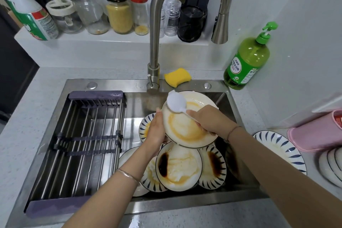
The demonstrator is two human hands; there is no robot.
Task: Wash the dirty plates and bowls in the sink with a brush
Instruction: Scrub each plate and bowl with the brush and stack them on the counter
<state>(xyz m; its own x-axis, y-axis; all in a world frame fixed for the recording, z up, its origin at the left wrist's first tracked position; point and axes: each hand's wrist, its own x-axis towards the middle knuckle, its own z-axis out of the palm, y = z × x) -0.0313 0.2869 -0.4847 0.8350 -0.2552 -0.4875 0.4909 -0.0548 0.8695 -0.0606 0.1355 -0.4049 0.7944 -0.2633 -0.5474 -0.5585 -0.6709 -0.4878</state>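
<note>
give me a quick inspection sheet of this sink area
surface: speckled grey countertop around a steel sink; slatted drain rack over its left half
job's things: cream plate with orange smears, held tilted above the sink; white brush head at its upper rim; stained plates piled below
clutter: yellow sponge, green soap bottle, blue-patterned plate and pink container on the counter right
grippers: left hand grips the plate's edge; right hand grips the brush handle
cables: nothing seen
surroundings: steel faucet, jars on the back ledge

A pale speckled surface (27,116) spans the lower frame. A white ledge (111,46) runs across the top, with a plain white wall (296,5) at upper right.
</note>
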